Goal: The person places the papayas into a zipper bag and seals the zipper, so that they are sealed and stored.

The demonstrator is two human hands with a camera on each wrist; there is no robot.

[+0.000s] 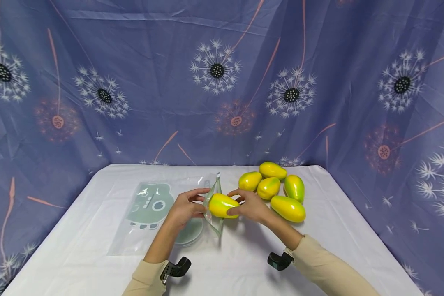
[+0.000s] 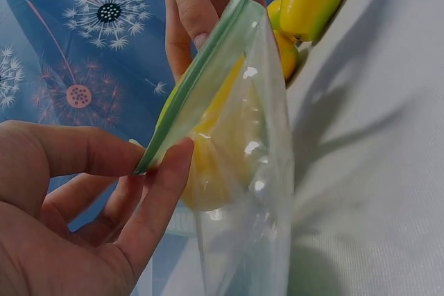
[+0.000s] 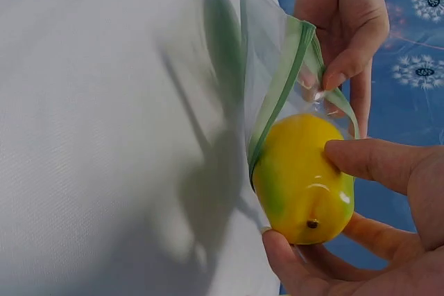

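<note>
A yellow-green mango [image 1: 223, 206] sits partly inside the mouth of a clear zip bag [image 1: 217, 224] with a green seal strip. The right hand [image 1: 252, 206] grips the mango's outer end; in the right wrist view the thumb and fingers of that hand [image 3: 388, 220] lie round the mango [image 3: 302, 178]. On the bag's other side the left hand [image 1: 185, 209] pinches its edge. Through the clear film [image 2: 267, 192] in the left wrist view, the mango [image 2: 222, 164] shows yellow, and the left hand [image 2: 90, 206] holds the green strip between thumb and finger.
Several more mangoes [image 1: 288, 209] lie grouped on the white table [image 1: 244, 263] to the right. Flat at the left is a clear bag with a green cartoon print [image 1: 148, 205], with a round green print [image 1: 190, 232] beside it. A patterned blue curtain [image 1: 151, 82] surrounds the table.
</note>
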